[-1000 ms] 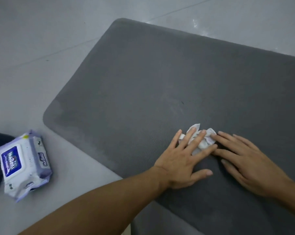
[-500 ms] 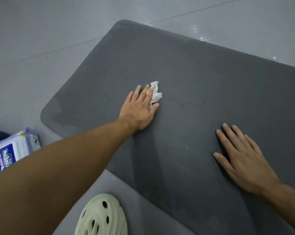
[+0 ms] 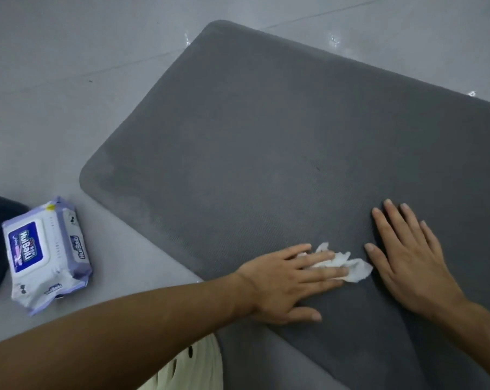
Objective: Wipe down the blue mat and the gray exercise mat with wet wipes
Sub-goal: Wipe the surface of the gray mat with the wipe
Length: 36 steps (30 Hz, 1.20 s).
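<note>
Purple wipes pack (image 3: 45,254) on floor (image 3: 69,108), beside gray exercise mat (image 3: 266,150), pale clog (image 3: 201,364)

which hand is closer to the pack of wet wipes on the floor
Left. The left hand lies on the gray mat, right of the pack; the right hand rests flat even farther right.

With my left hand (image 3: 283,280) I have dragged the wet wipe (image 3: 356,270) back from far out on the gray exercise mat (image 3: 266,130) to its near edge. It now lies just beside my right hand (image 3: 412,260). The wipes pack (image 3: 45,254) is fully in view again.
</note>
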Motion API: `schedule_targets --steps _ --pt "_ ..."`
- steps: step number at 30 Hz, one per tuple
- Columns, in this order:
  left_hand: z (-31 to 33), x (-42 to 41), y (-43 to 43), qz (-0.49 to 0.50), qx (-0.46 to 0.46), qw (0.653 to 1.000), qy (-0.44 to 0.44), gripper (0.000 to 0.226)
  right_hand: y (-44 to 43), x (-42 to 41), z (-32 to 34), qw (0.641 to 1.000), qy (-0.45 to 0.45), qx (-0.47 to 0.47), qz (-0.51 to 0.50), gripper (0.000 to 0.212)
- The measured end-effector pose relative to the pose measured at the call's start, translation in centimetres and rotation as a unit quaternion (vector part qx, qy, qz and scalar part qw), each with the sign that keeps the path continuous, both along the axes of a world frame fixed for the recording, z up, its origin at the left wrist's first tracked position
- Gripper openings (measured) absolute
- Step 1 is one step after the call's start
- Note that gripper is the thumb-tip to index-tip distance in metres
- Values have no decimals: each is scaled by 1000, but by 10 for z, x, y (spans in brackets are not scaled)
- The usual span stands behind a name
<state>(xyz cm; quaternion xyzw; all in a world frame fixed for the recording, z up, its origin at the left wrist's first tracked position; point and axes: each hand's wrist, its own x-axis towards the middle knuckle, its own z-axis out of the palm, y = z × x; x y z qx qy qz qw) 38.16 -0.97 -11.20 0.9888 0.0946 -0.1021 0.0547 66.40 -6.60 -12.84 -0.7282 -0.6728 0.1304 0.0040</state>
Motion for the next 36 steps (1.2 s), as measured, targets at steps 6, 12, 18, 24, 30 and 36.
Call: schedule_targets --steps 6,12,18,24,30,36 --pt "5 -62 86 296 22 955 -12 73 1 -3 1 1000 6 5 -9 74" --pt "7 -127 112 425 -40 904 -4 89 -1 -6 -6 999 2 41 -7 72" --pt "4 -59 17 189 -100 976 -35 80 -2 -10 -8 998 -11 67 -10 71" --pt "1 -3 -77 -37 -3 999 0 77 0 -13 -6 997 -3 70 -16 69" --pt "4 -47 -4 38 -54 998 -22 68 1 -12 -2 998 -14 61 -18 71" --pt "4 -78 92 379 -11 925 -23 80 1 -12 -1 998 -18 55 -18 70"
